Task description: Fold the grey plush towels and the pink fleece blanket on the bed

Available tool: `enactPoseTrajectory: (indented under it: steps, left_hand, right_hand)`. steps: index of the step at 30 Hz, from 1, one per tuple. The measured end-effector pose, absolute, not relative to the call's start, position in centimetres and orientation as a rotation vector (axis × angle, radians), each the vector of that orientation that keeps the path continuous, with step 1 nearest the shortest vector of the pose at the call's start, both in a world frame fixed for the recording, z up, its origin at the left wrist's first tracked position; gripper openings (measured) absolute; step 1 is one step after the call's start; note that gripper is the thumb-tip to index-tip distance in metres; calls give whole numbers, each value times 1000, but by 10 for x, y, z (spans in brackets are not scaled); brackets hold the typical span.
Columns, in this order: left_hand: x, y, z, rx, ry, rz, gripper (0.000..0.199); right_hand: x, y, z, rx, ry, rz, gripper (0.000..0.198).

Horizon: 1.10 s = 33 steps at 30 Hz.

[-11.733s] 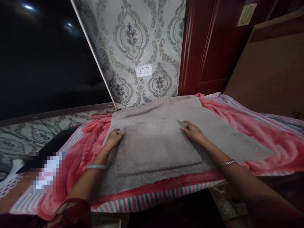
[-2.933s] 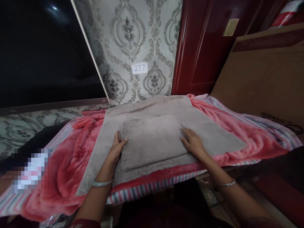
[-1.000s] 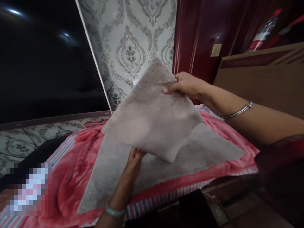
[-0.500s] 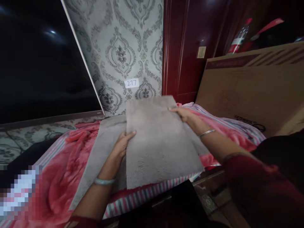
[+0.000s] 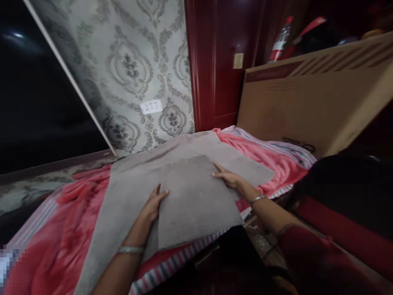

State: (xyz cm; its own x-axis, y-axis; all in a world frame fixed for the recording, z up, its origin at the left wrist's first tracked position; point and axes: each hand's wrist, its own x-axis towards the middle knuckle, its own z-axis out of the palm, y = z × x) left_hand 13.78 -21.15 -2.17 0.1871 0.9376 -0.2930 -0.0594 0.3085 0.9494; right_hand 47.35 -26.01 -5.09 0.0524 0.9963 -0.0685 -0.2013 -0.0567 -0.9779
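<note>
A rectangular piece of grey plush fabric lies low over a larger grey plush fabric, its near end reaching toward me. My left hand pinches its left edge, thumb on top, with the other fingers partly hidden. At the right edge, my right hand grips it too, thumb and forefinger showing on the surface. How much of the piece's underside touches the larger fabric cannot be made out.
Pink plush blanket and striped cloth spread beneath the grey fabric. A dark screen stands at left. Large cardboard box at right, with a bottle behind its top edge. A numbered paper label is on the wall.
Both hands have lowered the grey fabric piece toward me, from raised and tilted to nearly flat over the larger fabric. More of the larger fabric shows behind it. The view has turned right.
</note>
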Motion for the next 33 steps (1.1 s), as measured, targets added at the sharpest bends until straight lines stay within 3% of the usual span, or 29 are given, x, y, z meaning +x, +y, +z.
enactPoseTrajectory:
  steps: [3, 5, 13, 23, 29, 33]
  left_hand:
    - [140, -214, -9, 1139, 1251, 882, 102]
    - [141, -211, 5, 1237, 1288, 845, 101]
    - [205, -196, 82, 1514, 1119, 795, 88]
    - [448, -293, 146, 1462, 312, 496, 100]
    - [602, -362, 141, 1473, -10, 338, 99]
    - [671, -394, 113, 1894, 14, 342, 90]
  right_hand:
    - [463, -267, -41, -1154, -1055, 1203, 127]
    - [457, -271, -29, -1171, -1067, 1159, 131]
    - [502, -337, 28, -1068, -909, 935, 111]
    - [627, -558, 116, -1312, -635, 193, 98]
    - [707, -673, 138, -1539, -455, -42, 94]
    - [755, -717, 112, -1963, -385, -295, 83]
